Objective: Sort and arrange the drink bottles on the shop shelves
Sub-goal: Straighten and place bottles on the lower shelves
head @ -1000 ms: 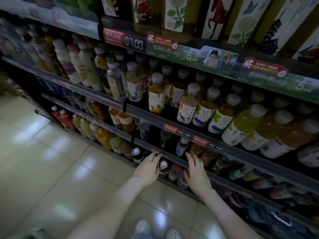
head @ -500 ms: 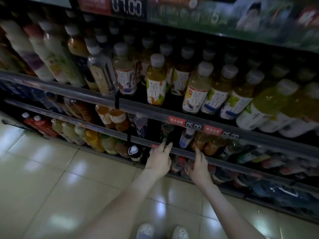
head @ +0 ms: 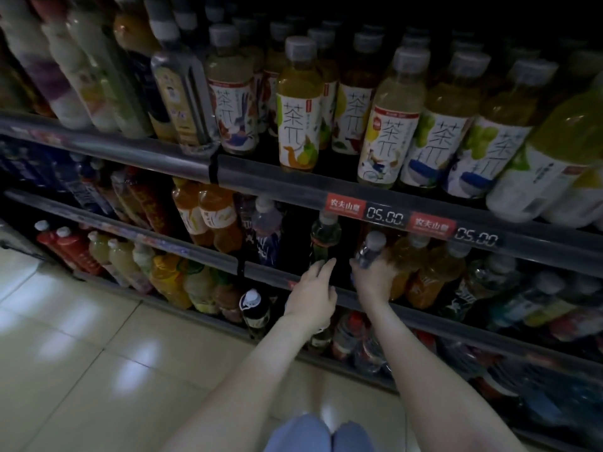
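My right hand (head: pixel 372 282) is wrapped around a small clear bottle (head: pixel 370 249) with a grey cap, on the second shelf from the bottom. My left hand (head: pixel 313 293) hovers just left of it with its fingers apart, the fingertips at the foot of a dark green bottle (head: pixel 324 238). That bottle stands alone in a dark gap on the same shelf. Amber tea bottles (head: pixel 421 272) stand right of my right hand. Tea bottles with white labels (head: pixel 298 106) fill the shelf above.
A grey shelf rail (head: pixel 293 185) with red price tags reading 05.00 (head: pixel 385 218) runs just above my hands. The bottom shelf holds red and yellow bottles (head: pixel 98 256) and a dark bottle with a white cap (head: pixel 253 308). Pale tiled floor (head: pixel 81 353) lies on the left.
Both hands have risen from the bottom shelf to the shelf above. My right hand has closed around the small clear bottle. The camera has moved closer and lower.
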`<state>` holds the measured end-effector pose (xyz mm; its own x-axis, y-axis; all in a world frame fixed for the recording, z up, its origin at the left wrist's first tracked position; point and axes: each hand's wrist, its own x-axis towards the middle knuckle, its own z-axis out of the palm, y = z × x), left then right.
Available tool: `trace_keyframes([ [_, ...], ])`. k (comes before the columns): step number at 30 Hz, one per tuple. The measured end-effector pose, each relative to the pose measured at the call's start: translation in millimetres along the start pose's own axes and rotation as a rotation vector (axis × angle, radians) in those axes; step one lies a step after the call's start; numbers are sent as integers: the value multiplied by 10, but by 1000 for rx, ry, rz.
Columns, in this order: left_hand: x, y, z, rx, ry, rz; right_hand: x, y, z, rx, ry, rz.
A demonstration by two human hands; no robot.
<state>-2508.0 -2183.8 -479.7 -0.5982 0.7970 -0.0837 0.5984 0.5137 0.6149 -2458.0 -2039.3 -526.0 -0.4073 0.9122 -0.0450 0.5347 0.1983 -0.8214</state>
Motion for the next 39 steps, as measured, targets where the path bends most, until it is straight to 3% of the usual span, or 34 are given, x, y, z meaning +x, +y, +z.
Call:
trace_keyframes([
  [4,-74,-179,-6,-24,-7,26,-102,-59,-37,91,51,-51],
  [11,-362,156,-173,-32,-141,70,-860,-377,-838,288,-84,-171],
  [16,-566,839,-331,-168,-252,142,-1404,-777,-1730,290,-140,-34],
  [20,-795,1431,-397,-192,-384,205,-1748,-774,-2376,279,-51,84],
  [27,-1244,2403,-139,-108,-455,313,-2087,-372,-3411,404,21,169],
  [31,-1539,2950,222,-87,-472,345,-2243,49,-3988,357,-14,221],
  [39,-2039,3916,1219,-140,-533,310,-2382,846,-5152,274,70,245],
])
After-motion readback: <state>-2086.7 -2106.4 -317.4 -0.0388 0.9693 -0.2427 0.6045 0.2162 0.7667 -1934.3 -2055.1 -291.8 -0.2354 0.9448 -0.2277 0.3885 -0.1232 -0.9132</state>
